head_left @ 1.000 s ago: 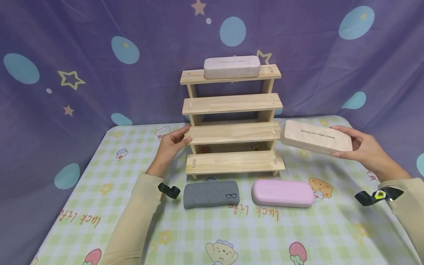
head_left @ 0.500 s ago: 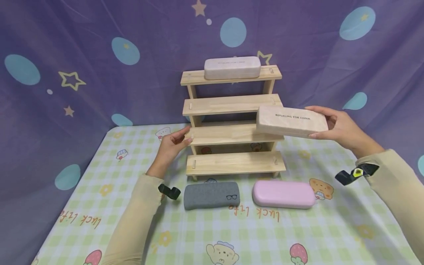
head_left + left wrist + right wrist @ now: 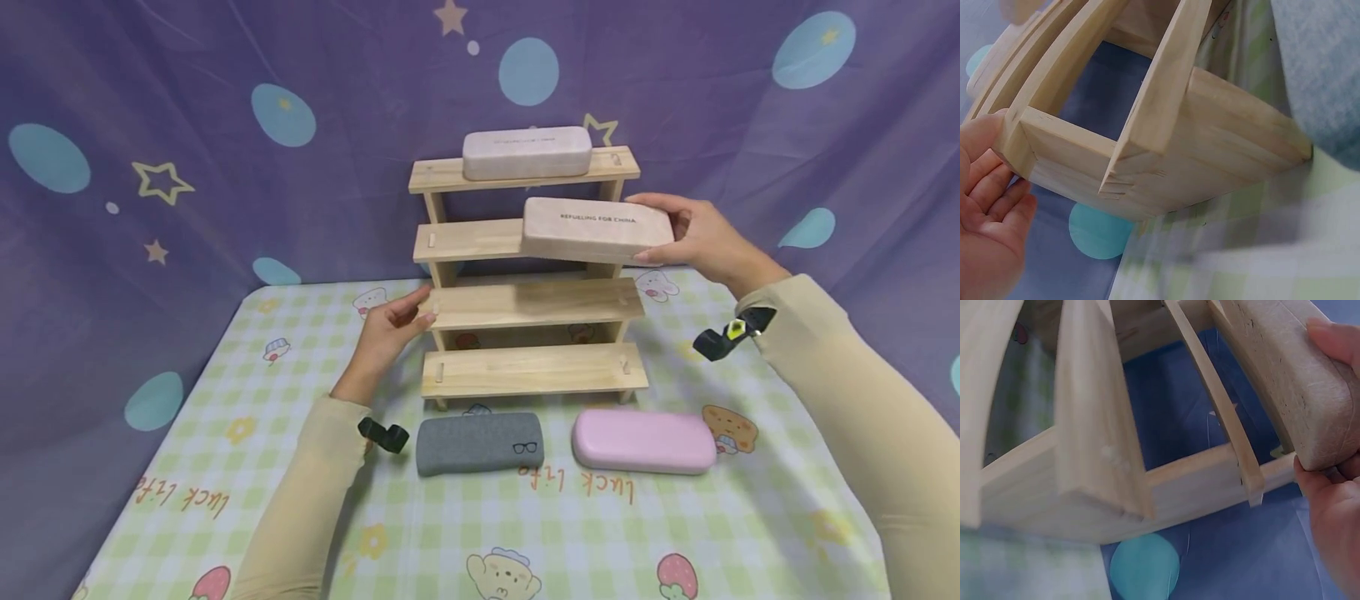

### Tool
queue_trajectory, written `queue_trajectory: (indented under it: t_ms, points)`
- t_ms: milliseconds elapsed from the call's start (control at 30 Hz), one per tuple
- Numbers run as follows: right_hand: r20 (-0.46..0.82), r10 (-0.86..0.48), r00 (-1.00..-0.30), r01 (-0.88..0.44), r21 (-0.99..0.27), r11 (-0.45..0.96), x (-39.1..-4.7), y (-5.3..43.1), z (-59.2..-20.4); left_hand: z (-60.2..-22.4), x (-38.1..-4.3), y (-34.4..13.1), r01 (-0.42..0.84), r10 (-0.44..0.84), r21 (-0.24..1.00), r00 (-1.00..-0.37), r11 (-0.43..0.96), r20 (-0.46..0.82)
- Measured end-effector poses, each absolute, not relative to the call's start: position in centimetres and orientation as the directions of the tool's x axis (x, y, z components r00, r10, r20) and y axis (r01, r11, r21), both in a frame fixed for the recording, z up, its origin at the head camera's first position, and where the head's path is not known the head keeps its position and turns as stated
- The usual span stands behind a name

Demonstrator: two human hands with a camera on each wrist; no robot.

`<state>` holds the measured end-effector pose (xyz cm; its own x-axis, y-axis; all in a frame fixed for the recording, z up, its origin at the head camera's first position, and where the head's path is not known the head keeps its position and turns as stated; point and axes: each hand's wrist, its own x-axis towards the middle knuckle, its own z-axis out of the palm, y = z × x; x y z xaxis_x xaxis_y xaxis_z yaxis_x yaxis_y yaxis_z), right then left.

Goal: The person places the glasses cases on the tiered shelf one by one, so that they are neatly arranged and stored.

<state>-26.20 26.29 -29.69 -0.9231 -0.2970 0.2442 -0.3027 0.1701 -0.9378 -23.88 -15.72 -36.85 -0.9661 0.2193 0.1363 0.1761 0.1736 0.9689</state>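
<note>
In the head view my right hand (image 3: 701, 237) grips the right end of a cream glasses case (image 3: 581, 227) lettered "REFUELING FOR CHINA". The case is in front of the second tier from the top of a stepped wooden display rack (image 3: 525, 368), hiding that tier's right part. The right wrist view shows fingers and thumb on opposite sides of the glasses case (image 3: 1300, 381). My left hand (image 3: 386, 333) holds the left end of the rack's third tier, thumb at the front edge. A similar pale case (image 3: 527, 154) lies on the top tier.
On the checked tablecloth (image 3: 300, 433) before the rack lie a grey glasses case (image 3: 478, 443) at left and a pink glasses case (image 3: 643, 442) at right. A purple patterned curtain (image 3: 360, 75) hangs close behind the rack.
My right hand has carried the cream glasses case up and leftward, from beside the rack's third tier to in front of the second. My left hand stays on the rack.
</note>
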Motion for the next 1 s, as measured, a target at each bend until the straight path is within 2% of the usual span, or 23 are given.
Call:
queue_trajectory:
  t_ms: [100, 433, 767, 1000]
  points:
    - [0.218, -0.305, -0.927, -0.277, -0.947, 0.165, -27.3, 25.2, -29.3, -37.2, -24.2, -16.0, 0.177, 0.219, 0.969, -0.966, 0.173, 0.137]
    - [0.14, -0.333, -0.933, -0.244, -0.925, 0.293, -29.6, 22.4, -28.7, -37.5, -24.1, -15.9, 0.198, 0.229, 0.964, -0.961, 0.175, 0.156]
    - [0.123, -0.369, -0.921, -0.21, -0.956, 0.204, -31.0, 20.5, -29.1, -38.8, -24.8, -16.4, 0.208, 0.218, 0.96, -0.962, 0.187, 0.166]
    - [0.108, -0.359, -0.927, -0.202, -0.95, 0.237, -31.5, 19.6, -29.5, -38.7, -24.7, -16.5, 0.206, 0.216, 0.958, -0.963, 0.199, 0.162]
